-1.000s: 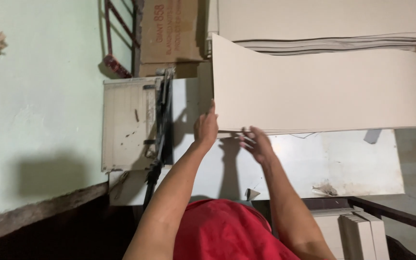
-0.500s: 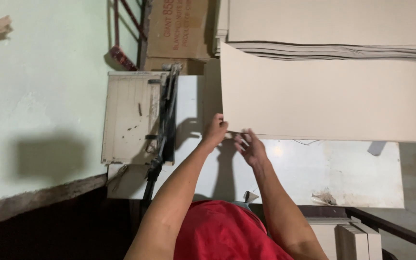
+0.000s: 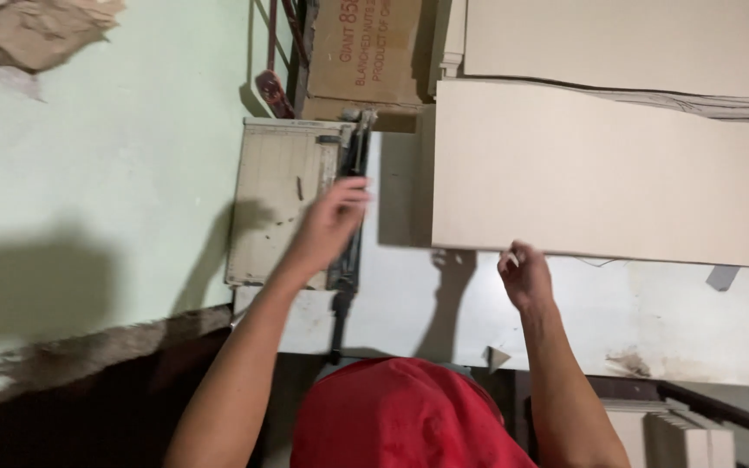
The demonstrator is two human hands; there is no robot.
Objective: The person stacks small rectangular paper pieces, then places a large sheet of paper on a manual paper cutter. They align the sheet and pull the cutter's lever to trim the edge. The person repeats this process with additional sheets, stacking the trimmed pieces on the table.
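A large beige board sheet (image 3: pixel 608 173) lies over a white table (image 3: pixel 565 321), its left end close to a paper cutter. My right hand (image 3: pixel 524 273) pinches the sheet's near edge. The cutter has a worn beige base (image 3: pixel 279 199) and a black blade arm (image 3: pixel 347 264) along its right side. My left hand (image 3: pixel 331 221) is off the sheet and reaches over the blade arm, fingers apart and blurred. Whether it grips the arm is unclear. My red shirt fills the lower middle of the view.
A stack of similar beige sheets (image 3: pixel 626 43) lies beyond the held one, with a brown carton (image 3: pixel 366 52) to its left. Cut boards (image 3: pixel 669 433) are stacked at lower right. A pale green wall (image 3: pixel 88 173) runs along the left. A small paper scrap (image 3: pixel 496 357) lies at the table edge.
My left hand has let go of the sheet and moved left onto the cutter's blade arm. My right hand stays on the sheet's near edge. The view has swung left.
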